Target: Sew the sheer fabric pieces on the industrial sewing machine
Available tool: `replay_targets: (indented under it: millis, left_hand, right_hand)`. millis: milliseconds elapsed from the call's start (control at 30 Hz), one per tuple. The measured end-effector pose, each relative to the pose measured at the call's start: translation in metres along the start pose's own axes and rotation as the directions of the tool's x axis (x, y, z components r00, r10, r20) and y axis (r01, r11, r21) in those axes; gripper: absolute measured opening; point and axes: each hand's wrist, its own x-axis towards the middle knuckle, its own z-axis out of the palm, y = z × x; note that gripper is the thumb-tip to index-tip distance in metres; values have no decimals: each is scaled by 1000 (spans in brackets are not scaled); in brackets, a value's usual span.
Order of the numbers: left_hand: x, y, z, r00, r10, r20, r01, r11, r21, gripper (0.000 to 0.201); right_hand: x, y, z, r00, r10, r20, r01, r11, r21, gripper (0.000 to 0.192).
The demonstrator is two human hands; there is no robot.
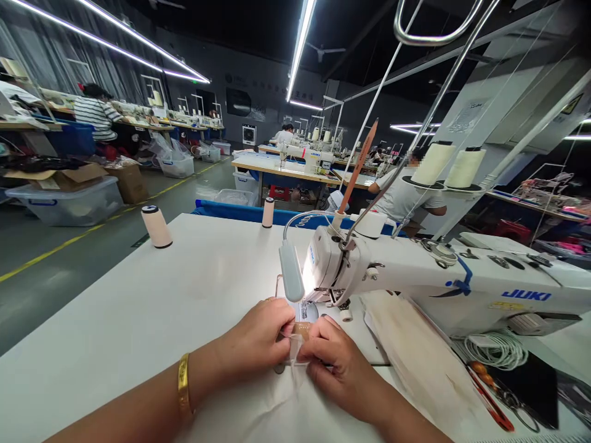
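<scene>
My left hand [265, 332] and my right hand [335, 354] meet just in front of the needle area of a white JUKI sewing machine [401, 258]. Both have their fingers closed on a thin, pale, see-through fabric [295, 351], which hangs down toward me over the table edge. Between the fingertips a small tan strip [302, 329] shows; what it belongs to is unclear. The presser foot [303, 307] stands right beyond my fingers, lit by a small lamp [290, 271]. A gold bracelet [183, 383] circles my left wrist.
Peach thread cones [157, 226] [268, 213] stand on the white table [138, 307]. Right of my hand lie a beige cloth [425, 357], coiled white cord [496, 349], a black flat item [530, 384] and a red-handled tool [492, 397]. Co-workers sit at machines farther off.
</scene>
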Motion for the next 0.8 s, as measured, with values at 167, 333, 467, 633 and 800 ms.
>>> replay_targets:
  millis: [167, 333, 467, 633, 800]
  left_hand:
    - [-1, 7, 0, 987, -152, 48, 159, 937, -312, 15]
    - [0, 7, 7, 978, -183, 99, 207, 901, -383, 18]
    - [3, 2, 15, 984, -164, 68, 177, 882, -436, 20]
    - [5, 3, 20, 987, -157, 40, 157, 872, -464, 19]
    - [5, 6, 20, 983, -185, 13, 169, 866, -471, 20]
  right_hand:
    - [3, -2, -6, 992, 125, 19, -127, 982, 142, 18]
    - [2, 0, -3, 972, 233, -29, -224, 958, 179, 21]
    - [1, 2, 3, 927, 374, -26, -358, 904, 234, 12]
    - [3, 0, 5, 903, 430, 4, -404, 846, 348, 24]
    - [3, 0, 7, 893, 451, 3, -430, 850, 303, 12]
